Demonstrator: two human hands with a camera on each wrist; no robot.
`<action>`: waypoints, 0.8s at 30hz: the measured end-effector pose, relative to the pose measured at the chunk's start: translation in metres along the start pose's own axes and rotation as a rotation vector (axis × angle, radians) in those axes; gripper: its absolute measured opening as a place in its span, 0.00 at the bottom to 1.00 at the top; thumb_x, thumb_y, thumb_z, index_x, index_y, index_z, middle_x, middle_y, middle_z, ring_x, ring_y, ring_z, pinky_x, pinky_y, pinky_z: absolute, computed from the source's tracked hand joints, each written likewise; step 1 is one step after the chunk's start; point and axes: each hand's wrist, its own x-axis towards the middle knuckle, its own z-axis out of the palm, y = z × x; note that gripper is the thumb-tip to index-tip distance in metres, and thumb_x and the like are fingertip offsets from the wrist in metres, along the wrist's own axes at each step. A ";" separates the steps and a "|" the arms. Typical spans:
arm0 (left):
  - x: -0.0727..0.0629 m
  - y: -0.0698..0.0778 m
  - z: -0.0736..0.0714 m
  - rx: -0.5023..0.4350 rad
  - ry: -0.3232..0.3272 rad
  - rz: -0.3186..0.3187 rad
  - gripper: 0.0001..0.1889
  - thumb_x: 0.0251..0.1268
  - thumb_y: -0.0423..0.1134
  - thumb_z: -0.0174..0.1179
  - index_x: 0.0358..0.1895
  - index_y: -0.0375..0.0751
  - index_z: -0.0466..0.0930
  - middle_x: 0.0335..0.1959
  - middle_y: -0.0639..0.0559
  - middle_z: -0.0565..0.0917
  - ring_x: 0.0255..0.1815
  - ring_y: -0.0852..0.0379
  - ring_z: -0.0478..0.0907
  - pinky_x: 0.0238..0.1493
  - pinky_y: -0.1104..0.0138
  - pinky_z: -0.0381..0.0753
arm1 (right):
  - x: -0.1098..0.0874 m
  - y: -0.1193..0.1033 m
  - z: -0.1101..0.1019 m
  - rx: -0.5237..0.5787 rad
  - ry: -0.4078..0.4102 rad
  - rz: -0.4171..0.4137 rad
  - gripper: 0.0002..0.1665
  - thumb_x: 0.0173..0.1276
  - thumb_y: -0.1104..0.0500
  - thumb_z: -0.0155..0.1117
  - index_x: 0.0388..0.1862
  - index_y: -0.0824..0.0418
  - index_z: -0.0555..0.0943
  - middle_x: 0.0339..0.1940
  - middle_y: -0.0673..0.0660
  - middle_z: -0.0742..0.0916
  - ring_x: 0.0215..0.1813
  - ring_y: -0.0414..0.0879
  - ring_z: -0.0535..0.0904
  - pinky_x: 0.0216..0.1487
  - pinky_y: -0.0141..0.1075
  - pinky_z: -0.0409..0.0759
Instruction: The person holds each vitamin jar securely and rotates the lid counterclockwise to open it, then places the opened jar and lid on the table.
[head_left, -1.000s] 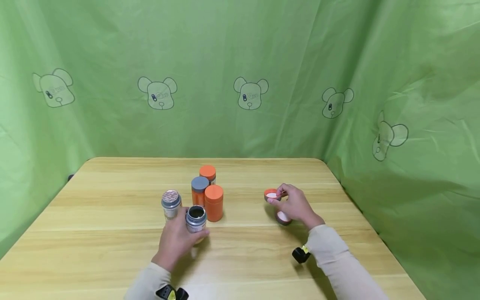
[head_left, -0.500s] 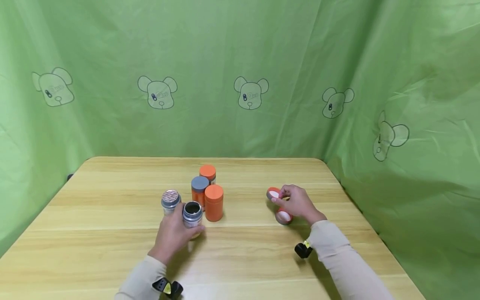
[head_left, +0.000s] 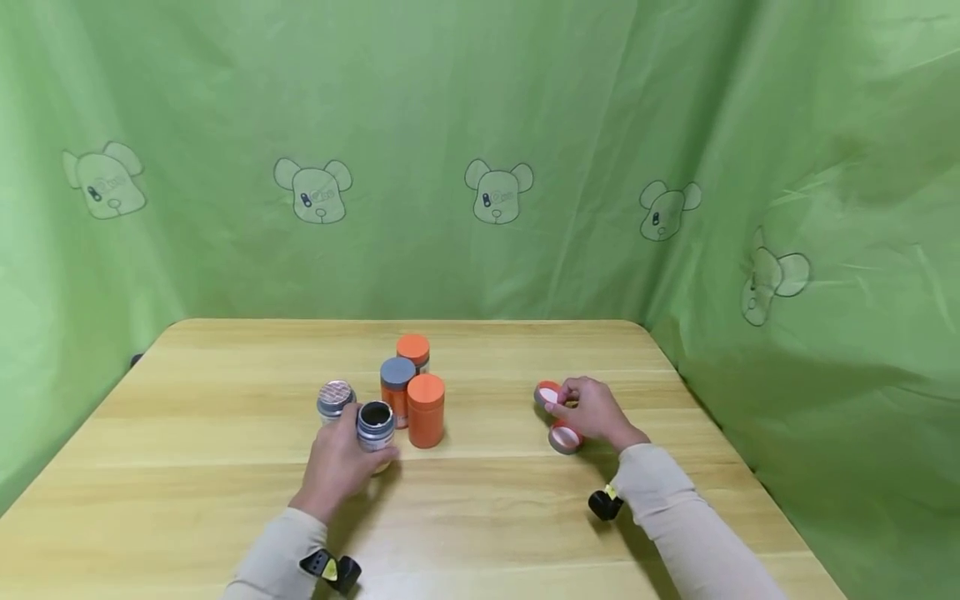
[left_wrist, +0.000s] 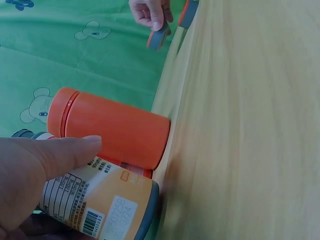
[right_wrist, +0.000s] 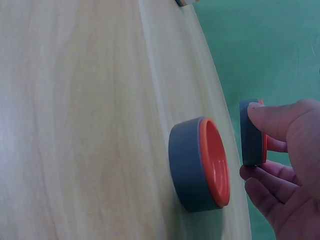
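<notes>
My left hand grips a lidless jar upright, its dark open mouth facing up. In the left wrist view its orange-and-white label with a barcode shows below the thumb; whether its base touches the table, I cannot tell. Just left of it stands another jar with a foil seal on top, partly hidden by the hand. On the right, my right hand pinches a grey lid with an orange inside by its edge, tilted and raised off the table. A second such lid lies inside-up on the table beneath.
Behind the left hand stand an orange jar, an orange jar with a grey lid and a third jar with an orange lid, close together. The wooden table is enclosed by green curtains.
My left hand has shifted a little left with the jar, away from the orange jar. The lid in my right hand has tipped, so its inside faces more towards the head camera.
</notes>
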 end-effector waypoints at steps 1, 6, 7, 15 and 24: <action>0.000 -0.002 0.000 0.001 0.005 -0.004 0.39 0.39 0.40 0.80 0.55 0.28 0.70 0.46 0.31 0.81 0.47 0.35 0.79 0.50 0.45 0.76 | -0.001 0.000 0.001 0.001 -0.001 0.003 0.13 0.61 0.56 0.71 0.25 0.56 0.76 0.32 0.53 0.82 0.43 0.51 0.78 0.45 0.45 0.76; 0.002 -0.008 -0.002 -0.004 0.021 -0.009 0.39 0.37 0.38 0.81 0.54 0.27 0.69 0.46 0.29 0.81 0.47 0.34 0.79 0.50 0.45 0.76 | -0.002 0.001 0.005 0.005 -0.011 0.011 0.13 0.61 0.57 0.71 0.25 0.57 0.76 0.32 0.54 0.82 0.41 0.51 0.78 0.44 0.45 0.77; 0.003 -0.008 -0.003 -0.008 0.022 -0.006 0.39 0.38 0.38 0.81 0.54 0.27 0.69 0.46 0.29 0.80 0.47 0.34 0.79 0.51 0.45 0.76 | -0.002 0.002 0.005 0.002 -0.010 0.014 0.13 0.61 0.57 0.71 0.25 0.57 0.76 0.32 0.54 0.82 0.41 0.51 0.78 0.44 0.45 0.77; 0.011 -0.010 -0.005 -0.006 0.003 -0.017 0.40 0.39 0.36 0.80 0.57 0.25 0.67 0.49 0.27 0.79 0.50 0.33 0.78 0.53 0.45 0.74 | -0.001 0.008 0.005 -0.023 -0.010 0.026 0.13 0.60 0.55 0.72 0.26 0.57 0.76 0.32 0.54 0.82 0.43 0.51 0.79 0.45 0.45 0.78; 0.012 -0.010 -0.003 -0.021 -0.001 -0.103 0.45 0.38 0.37 0.80 0.60 0.25 0.63 0.47 0.27 0.79 0.49 0.32 0.78 0.52 0.45 0.76 | 0.001 0.012 0.007 -0.034 -0.013 0.028 0.14 0.60 0.53 0.72 0.27 0.57 0.76 0.31 0.54 0.82 0.38 0.49 0.77 0.42 0.43 0.75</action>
